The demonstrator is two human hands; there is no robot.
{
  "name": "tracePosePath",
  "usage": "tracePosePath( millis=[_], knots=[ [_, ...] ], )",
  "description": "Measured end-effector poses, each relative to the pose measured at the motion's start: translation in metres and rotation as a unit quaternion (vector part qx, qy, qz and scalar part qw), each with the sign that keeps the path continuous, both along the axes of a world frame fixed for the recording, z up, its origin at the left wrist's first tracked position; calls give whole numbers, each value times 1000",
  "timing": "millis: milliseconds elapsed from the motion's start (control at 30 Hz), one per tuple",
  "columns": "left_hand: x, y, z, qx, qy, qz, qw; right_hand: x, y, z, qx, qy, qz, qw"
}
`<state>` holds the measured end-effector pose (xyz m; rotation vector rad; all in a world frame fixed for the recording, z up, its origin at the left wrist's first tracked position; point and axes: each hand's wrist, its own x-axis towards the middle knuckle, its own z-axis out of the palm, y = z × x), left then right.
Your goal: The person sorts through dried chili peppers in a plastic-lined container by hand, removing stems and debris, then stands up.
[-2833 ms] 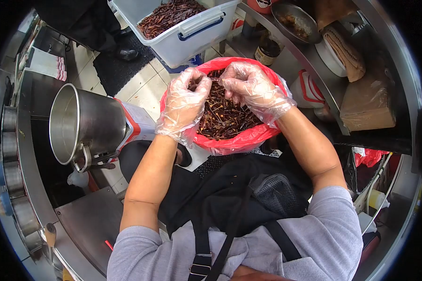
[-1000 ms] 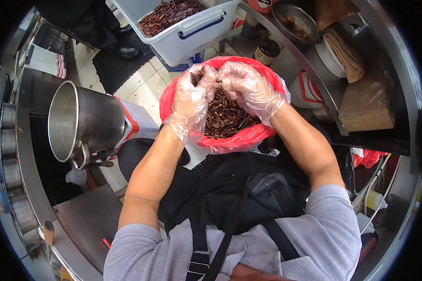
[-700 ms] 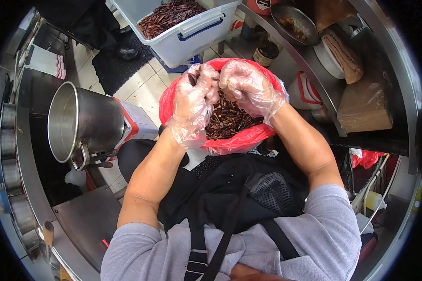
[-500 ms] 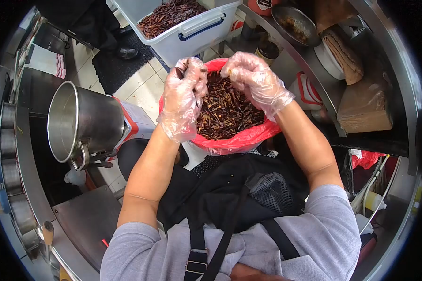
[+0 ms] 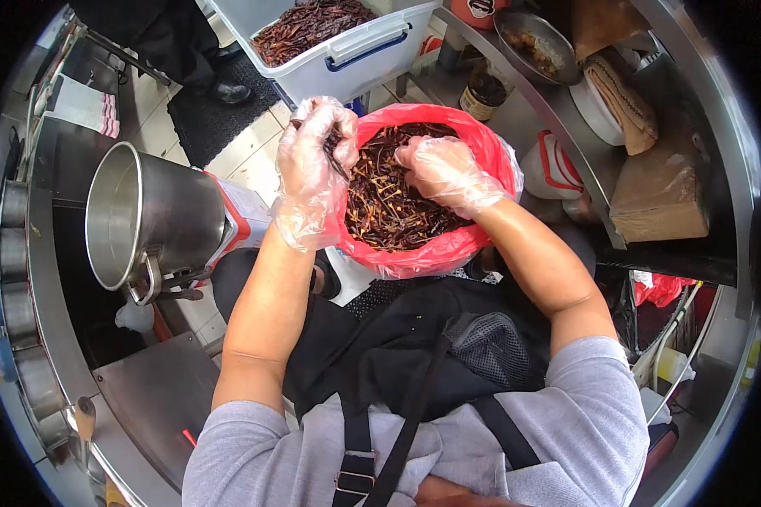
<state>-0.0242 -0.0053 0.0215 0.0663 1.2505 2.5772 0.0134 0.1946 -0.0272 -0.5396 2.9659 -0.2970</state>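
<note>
Dark red dried chilies (image 5: 402, 203) with pale stems fill a container lined with a red plastic bag (image 5: 482, 122). My left hand (image 5: 317, 150), in a clear plastic glove, is closed around several dried chilies at the bag's left rim; their dark ends poke out between the fingers. Wearing a similar glove, my right hand (image 5: 444, 169) is down inside the bag at the right of the pile. Its fingers are curled and touch the chilies, and what they pinch, if anything, cannot be made out.
A clear plastic bin (image 5: 372, 55) beyond the bag holds more dried chilies. A large steel pot (image 5: 161, 220) stands at left. On the right are a shelf with a pan (image 5: 533, 46) and a brown wrapped box (image 5: 659, 190). Another person's shoe (image 5: 231, 93) shows at upper left.
My right hand has dropped from above the bag's far rim down onto the chilies. My left hand has shifted a little left and still holds its chilies.
</note>
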Motion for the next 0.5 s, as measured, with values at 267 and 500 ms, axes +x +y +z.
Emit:
tracePosePath(
  millis=[267,500],
  knots=[
    [2,-2,0,-26,45,-23,998,6,-6,12,-56,45,14,997],
    [1,-2,-13,-38,68,-40,996,13,-23,-7,-85,18,61,994]
  ],
)
